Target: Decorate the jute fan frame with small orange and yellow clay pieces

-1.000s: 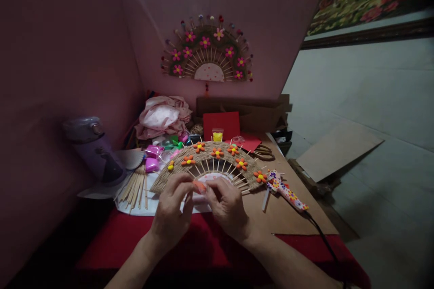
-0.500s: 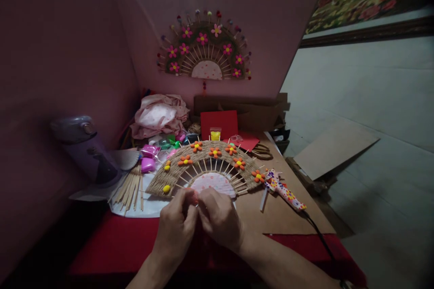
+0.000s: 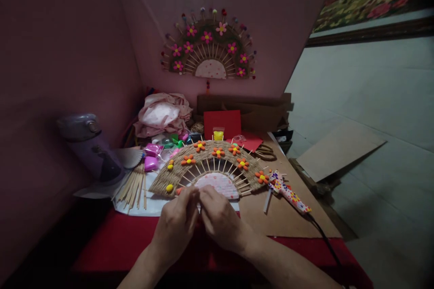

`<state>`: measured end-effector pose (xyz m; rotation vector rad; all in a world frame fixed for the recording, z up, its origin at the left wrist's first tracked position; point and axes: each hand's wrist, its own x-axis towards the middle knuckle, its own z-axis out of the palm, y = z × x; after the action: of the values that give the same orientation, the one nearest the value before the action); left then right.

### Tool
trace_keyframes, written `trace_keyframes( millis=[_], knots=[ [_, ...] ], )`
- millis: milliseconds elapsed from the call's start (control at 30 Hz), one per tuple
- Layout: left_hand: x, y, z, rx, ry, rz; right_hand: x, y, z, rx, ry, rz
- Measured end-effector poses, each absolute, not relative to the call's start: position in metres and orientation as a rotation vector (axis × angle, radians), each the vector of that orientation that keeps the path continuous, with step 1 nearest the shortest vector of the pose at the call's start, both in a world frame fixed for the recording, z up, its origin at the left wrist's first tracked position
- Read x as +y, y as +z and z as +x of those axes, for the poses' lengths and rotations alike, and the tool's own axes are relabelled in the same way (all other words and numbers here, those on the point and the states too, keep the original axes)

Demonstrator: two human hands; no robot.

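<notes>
My left hand (image 3: 178, 216) is closed, its fingers curled in a pinch with a lump of orange clay (image 3: 179, 191) showing at their far side. Fingertip to fingertip with it, my right hand (image 3: 220, 219) is also closed; whatever lies between its fingers is hidden. Just beyond both hands lies a fan (image 3: 200, 156) of woven twine and thin sticks, with a pink-patterned half-round centre (image 3: 219, 185). Orange clay flowers with yellow middles, such as this flower (image 3: 242, 164), dot its band. On its left end a yellow clay ball (image 3: 169, 188) has no petals around it.
A patterned glue gun (image 3: 290, 195) with a black cord lies right of the fan on brown cardboard (image 3: 291, 223). Left are bamboo sticks (image 3: 134, 187) and a purple bottle (image 3: 93, 149). Behind are clay packets (image 3: 151, 163), scissors (image 3: 266, 152) and crumpled cloth (image 3: 164, 115). A finished fan (image 3: 210, 49) hangs behind.
The view has shifted slightly, so the scene sits a little further right. The orange clay, earlier between my fingertips, now shows at the far left of my left fingers.
</notes>
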<state>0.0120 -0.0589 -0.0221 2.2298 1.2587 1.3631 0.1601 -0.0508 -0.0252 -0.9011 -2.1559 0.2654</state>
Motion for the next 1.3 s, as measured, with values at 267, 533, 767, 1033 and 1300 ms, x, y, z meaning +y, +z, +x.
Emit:
trace_keyframes(
  millis=[267,533,767,1033,1300],
  knots=[
    [-0.030,0.000,-0.002,1.248,1.350,1.446,-0.043,-0.007,0.166,-1.706,0.576,-0.869],
    [-0.009,0.011,0.004,0.943,1.016,1.276,-0.036,-0.021,0.164,-1.467,1.086,-0.741],
    [-0.002,0.016,0.009,0.950,0.974,1.253,-0.029,-0.024,0.164,-1.326,1.253,-0.714],
    [0.003,0.014,0.011,0.943,1.037,1.188,-0.030,-0.026,0.167,-1.445,0.900,-0.852],
    [0.000,0.007,0.015,0.967,1.117,1.168,-0.028,-0.021,0.163,-1.361,1.204,-0.770]
  ],
)
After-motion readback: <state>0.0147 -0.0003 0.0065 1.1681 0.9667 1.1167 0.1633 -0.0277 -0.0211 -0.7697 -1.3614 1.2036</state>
